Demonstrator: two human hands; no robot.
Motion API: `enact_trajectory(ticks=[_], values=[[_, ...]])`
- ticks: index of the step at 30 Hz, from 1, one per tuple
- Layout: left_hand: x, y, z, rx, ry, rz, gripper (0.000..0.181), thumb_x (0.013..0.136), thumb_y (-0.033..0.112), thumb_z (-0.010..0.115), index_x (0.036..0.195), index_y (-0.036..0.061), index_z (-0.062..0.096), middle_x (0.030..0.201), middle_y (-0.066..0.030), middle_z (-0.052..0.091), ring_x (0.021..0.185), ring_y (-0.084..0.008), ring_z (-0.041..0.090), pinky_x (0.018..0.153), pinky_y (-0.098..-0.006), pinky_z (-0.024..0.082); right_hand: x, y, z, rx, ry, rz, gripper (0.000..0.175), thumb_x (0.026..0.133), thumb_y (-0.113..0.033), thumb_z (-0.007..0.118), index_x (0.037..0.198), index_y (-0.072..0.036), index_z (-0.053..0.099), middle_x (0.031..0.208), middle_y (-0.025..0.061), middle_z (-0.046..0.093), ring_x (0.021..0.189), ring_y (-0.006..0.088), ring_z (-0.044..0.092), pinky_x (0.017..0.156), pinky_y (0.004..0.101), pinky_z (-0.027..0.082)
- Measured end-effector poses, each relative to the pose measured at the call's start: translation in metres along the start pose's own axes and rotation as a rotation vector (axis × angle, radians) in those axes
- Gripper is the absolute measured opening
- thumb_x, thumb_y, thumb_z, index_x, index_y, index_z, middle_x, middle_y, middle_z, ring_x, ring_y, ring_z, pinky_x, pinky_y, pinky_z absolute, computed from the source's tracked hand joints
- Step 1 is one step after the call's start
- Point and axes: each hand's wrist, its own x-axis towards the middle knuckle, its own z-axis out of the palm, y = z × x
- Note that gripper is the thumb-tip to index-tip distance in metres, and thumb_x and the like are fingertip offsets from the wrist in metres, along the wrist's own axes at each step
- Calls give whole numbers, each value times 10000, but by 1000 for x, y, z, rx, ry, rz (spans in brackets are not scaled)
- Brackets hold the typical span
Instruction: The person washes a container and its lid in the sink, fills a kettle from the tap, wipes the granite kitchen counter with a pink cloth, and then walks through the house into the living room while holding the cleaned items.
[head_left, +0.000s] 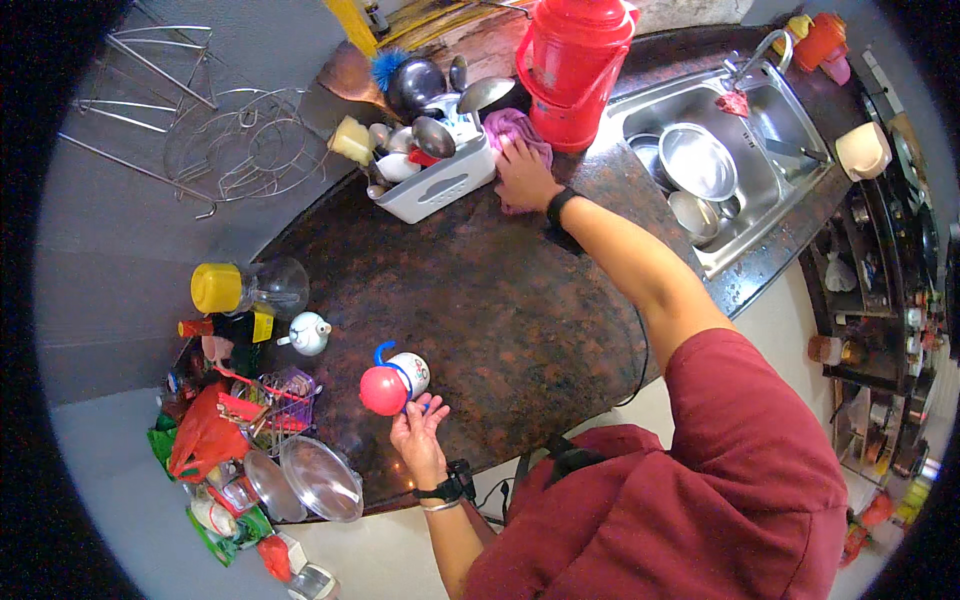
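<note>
My left hand (421, 437) has its fingertips and thumb on a blue handle of a small baby cup (412, 373) with a white printed body. The cup's rounded pink-red lid (382, 391) faces left. My right hand (527, 177) reaches across the dark stone countertop (480, 300) and grasps a bunched pink cloth (517, 126), whose folds show above and below the fingers. Just left of that hand stands a grey-white utensil holder (439, 187) full of ladles and spoons. A red vacuum flask (577, 75) rises behind it to the right.
A steel sink (757, 161) with bowls lies at the right. Along the left side are a small white teapot (307, 334), a yellow-capped jar (251, 288), a wire basket (281, 401) and steel lids (321, 480). A wire rack (255, 142) hangs on the wall. A dark cable (643, 360) crosses the counter's near edge.
</note>
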Motion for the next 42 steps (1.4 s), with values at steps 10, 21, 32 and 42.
enact_trajectory(ticks=[10, 21, 32, 42], values=[[-65, -5, -7, 4, 0, -5, 250, 1057, 137, 501, 1169, -75, 570, 1025, -173, 661, 895, -271, 685, 801, -413, 606, -146, 125, -67, -363, -130, 79, 748, 924, -547, 543, 1435, -9, 444, 1553, 325, 286, 1442, 536, 253, 1168, 635, 215], [-237, -29, -17, -35, 177, 71, 215, 1055, 204, 519, 988, 4, 560, 983, -150, 650, 800, -238, 662, 690, -377, 585, -213, -194, -43, 109, -289, -101, 808, 897, -464, 640, 1543, -80, 344, 1613, 236, 248, 1494, 507, 133, 1172, 693, 106], [-392, -115, 11, -96, 331, 300, 234, 1054, 179, 512, 982, -31, 584, 905, -138, 660, 784, -231, 659, 703, -380, 570, -321, -159, -102, 44, -188, -422, 540, 836, -369, 608, 1267, -47, 573, 1353, 225, 522, 1323, 421, 435, 1085, 576, 337], [-470, -158, 48, -201, 342, 320, 216, 1053, 153, 506, 948, -18, 585, 861, -95, 632, 796, -231, 648, 750, -409, 550, -322, 43, -78, -148, -141, 298, 751, 928, -469, 548, 1564, -146, 314, 1634, 213, 197, 1497, 491, 139, 1159, 678, 173]])
